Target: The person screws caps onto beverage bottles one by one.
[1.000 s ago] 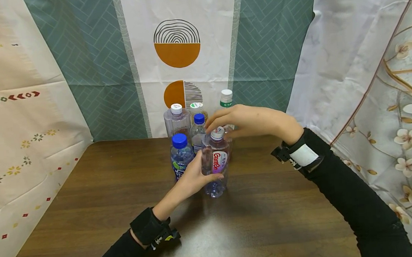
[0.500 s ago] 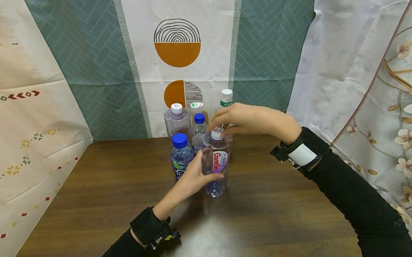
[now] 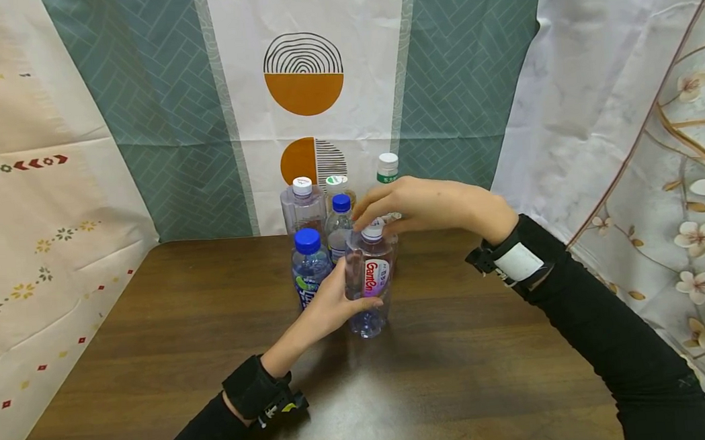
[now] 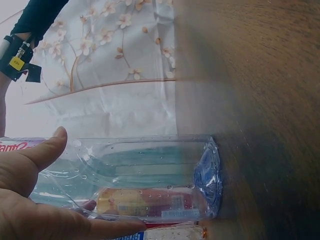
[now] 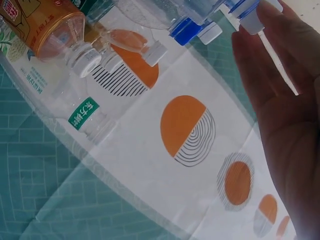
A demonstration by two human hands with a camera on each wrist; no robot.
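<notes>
A clear plastic bottle (image 3: 376,277) with a red-lettered label stands upright on the wooden table. My left hand (image 3: 333,302) grips its body from the left, thumb across the front below the label; the left wrist view shows the bottle's clear base (image 4: 207,175) at the tabletop. Above, my right hand (image 3: 433,205) reaches in from the right and pinches the white cap (image 3: 373,231) between thumb and fingers. The right wrist view has the cap (image 5: 251,20) at those fingertips. Just left of the bottle stands a blue-capped bottle (image 3: 310,266), partly hidden by my left hand.
Behind are a smaller blue-capped bottle (image 3: 339,226), a white-capped clear bottle (image 3: 303,206) and a green-labelled bottle (image 3: 388,169). An orange-labelled bottle (image 5: 47,25) shows in the right wrist view. Patterned cloths (image 3: 464,72) hang around the wooden table (image 3: 458,361).
My right fingers shift slightly back and forth at the cap, first to the right, then left again. The left hand and the bottle stay in place.
</notes>
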